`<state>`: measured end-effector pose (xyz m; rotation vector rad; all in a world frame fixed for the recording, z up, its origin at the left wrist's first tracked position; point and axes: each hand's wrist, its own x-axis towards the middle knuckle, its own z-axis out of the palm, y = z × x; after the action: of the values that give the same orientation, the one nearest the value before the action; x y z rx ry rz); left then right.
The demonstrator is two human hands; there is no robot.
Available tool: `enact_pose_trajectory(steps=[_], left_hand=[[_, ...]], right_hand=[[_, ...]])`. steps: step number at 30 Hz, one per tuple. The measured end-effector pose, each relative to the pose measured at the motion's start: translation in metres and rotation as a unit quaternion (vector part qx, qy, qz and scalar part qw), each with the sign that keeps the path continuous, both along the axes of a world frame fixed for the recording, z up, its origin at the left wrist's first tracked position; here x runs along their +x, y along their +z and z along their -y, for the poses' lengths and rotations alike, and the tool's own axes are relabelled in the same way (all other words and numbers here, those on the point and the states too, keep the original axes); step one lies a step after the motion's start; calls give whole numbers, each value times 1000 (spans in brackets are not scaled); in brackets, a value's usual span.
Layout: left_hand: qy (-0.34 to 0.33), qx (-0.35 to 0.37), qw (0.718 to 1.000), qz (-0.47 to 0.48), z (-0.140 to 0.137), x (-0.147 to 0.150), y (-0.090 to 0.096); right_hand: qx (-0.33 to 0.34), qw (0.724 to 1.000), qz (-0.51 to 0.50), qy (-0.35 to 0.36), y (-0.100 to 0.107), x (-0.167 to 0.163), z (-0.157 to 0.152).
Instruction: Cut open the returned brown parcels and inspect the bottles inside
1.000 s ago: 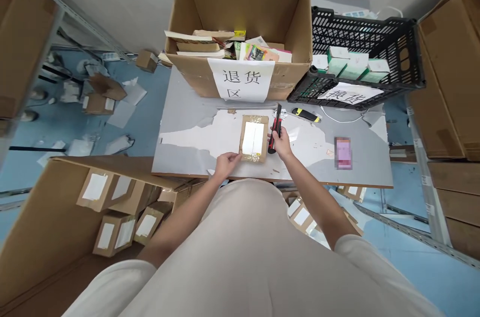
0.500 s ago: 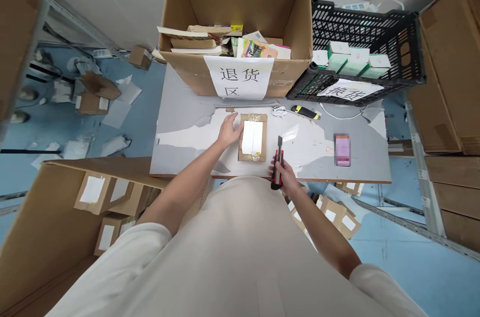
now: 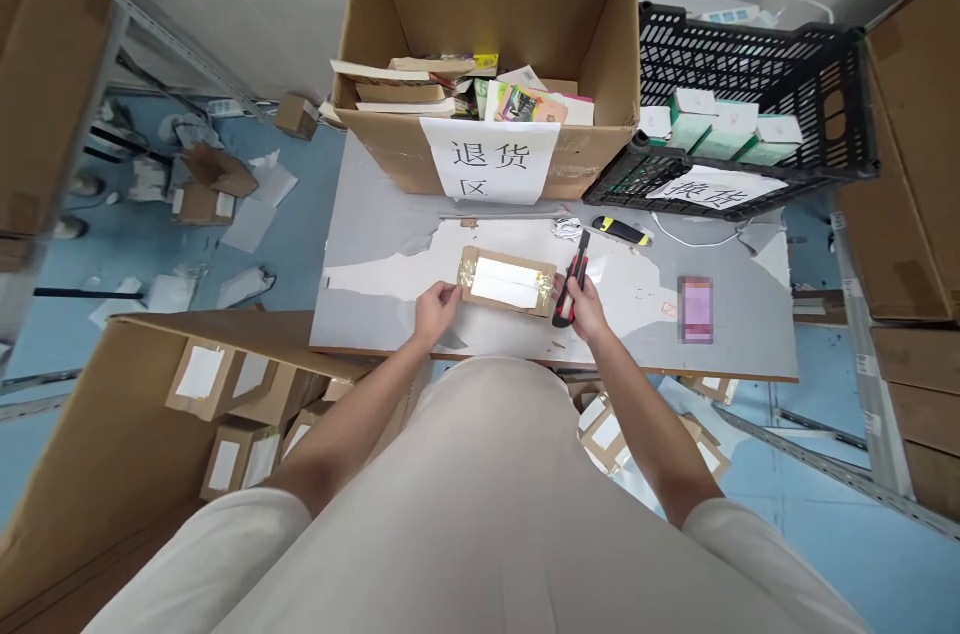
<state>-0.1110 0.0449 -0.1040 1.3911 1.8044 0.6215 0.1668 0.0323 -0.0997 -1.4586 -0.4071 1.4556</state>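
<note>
A small cardboard box with a white label and shiny tape at its ends lies lengthwise across the table in front of me. My left hand pinches its left end between thumb and fingers. A red and black utility knife is gripped in my right hand, its blade out and pointing away from me. Fingertips of that same hand touch the right end of the box.
Behind stands a large open carton of books beside a black plastic crate with green-white boxes. A yellow-black cutter, crumpled paper and a pink blurred item lie on the table. An open carton of parcels stands lower left.
The box has turned from upright to crosswise. My left hand has closed on its left end. My right hand, still holding the knife, has moved forward to its right end.
</note>
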Motion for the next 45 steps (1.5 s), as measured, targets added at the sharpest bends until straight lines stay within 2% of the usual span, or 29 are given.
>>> enact_pose_trajectory(steps=[2,4,7,8,10,12,14,16,19,22,27,30,32,41,45], left_hand=[[15,-22,999,24,20,-2,-1],[22,-32,999,19,30,-1,-1],[3,25,998,-54,24,3,4],[-23,59,995,-83,18,5,6],[-119,115,977,-137,4,11,13],[-238,133,945,-182,-11,20,18],[-326,125,911,-221,-24,32,21],[-367,110,890,-247,-31,43,22],[-372,93,884,-266,-34,52,20],[-366,90,887,-267,-32,53,18],[-348,94,893,-268,-30,54,17],[-346,96,894,-268,-30,55,17],[-345,96,895,-265,-30,56,17],[-340,96,900,-254,-29,56,18],[-348,98,893,-269,-30,56,18]], right_hand=[[6,999,20,46,-1,5,-19],[17,995,46,84,0,10,-26],[19,975,167,147,8,22,-12],[12,959,221,178,13,27,-3],[-8,920,308,243,23,37,18],[-19,891,344,294,33,42,36],[-20,879,347,326,39,42,48],[-13,873,347,343,40,37,53],[-1,851,382,360,38,31,53],[18,798,463,386,43,27,47],[7,665,576,476,68,22,31],[-10,619,598,510,82,17,30],[-20,606,602,519,86,14,35],[-59,604,591,531,90,0,54],[-71,599,588,538,86,1,65]])
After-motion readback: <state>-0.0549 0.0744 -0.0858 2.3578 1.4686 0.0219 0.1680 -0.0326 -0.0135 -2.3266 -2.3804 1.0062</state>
